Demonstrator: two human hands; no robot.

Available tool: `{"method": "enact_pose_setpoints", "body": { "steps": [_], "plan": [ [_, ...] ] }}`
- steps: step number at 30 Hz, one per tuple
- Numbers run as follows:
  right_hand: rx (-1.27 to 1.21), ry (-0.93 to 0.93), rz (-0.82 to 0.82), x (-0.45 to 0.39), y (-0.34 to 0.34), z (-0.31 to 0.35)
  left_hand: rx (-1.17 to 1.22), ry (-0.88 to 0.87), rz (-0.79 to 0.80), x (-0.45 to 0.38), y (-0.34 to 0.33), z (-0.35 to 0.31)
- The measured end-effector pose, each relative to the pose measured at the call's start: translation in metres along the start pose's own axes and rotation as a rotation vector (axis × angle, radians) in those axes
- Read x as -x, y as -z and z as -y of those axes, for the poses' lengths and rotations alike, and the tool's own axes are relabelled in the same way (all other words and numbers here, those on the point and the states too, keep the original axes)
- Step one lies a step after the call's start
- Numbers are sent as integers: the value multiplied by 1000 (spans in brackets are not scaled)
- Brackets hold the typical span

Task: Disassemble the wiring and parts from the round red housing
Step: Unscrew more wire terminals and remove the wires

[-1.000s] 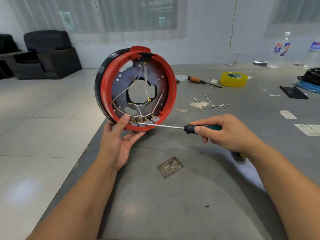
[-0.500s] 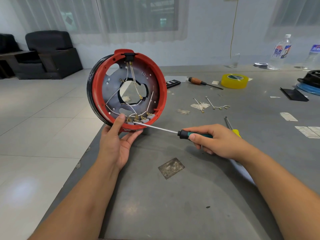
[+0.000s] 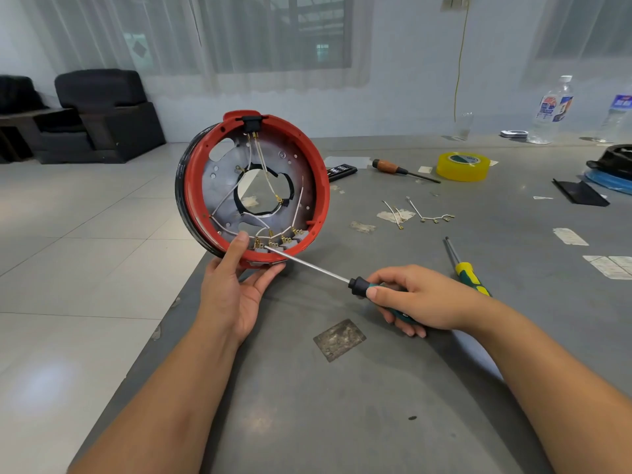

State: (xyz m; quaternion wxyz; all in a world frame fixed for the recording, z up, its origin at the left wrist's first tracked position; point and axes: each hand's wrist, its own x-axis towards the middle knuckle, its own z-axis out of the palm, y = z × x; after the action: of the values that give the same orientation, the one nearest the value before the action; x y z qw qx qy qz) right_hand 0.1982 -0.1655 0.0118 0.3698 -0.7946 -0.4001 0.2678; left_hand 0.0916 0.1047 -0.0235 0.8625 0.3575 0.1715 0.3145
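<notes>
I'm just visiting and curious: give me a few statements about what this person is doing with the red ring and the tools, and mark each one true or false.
1. The left hand holds the red housing up on its edge. True.
2. The right hand holds a hammer. False: it grips a screwdriver whose tip reaches the connectors at the bottom of the housing.
3. All the wires are out of the housing. False: white wires still run inside it.
4. A roll of yellow tape lies on the table. True.
5. A second screwdriver with a green and yellow handle lies on the table near the right hand. True.
</notes>
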Motion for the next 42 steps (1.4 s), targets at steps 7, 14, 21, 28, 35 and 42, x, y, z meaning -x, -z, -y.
{"method": "enact_pose_setpoints", "body": {
  "steps": [7,14,21,28,35,42],
  "plan": [
    [-161,-69,78,2,0,3,-10,23,5,-1,0,2],
    [-340,-119,187,3,-1,8,-12,33,16,0,-1,1],
    [-354,-128,181,4,1,8,-24,64,31,2,-3,1],
    [-228,-152,88,6,12,4,-24,62,28,2,-4,0],
    [114,-126,-112,13,29,-4,-11,30,-11,4,-6,-1],
    [345,-62,-158,12,29,-5,58,-16,-10,5,-5,-3]
  ]
}}
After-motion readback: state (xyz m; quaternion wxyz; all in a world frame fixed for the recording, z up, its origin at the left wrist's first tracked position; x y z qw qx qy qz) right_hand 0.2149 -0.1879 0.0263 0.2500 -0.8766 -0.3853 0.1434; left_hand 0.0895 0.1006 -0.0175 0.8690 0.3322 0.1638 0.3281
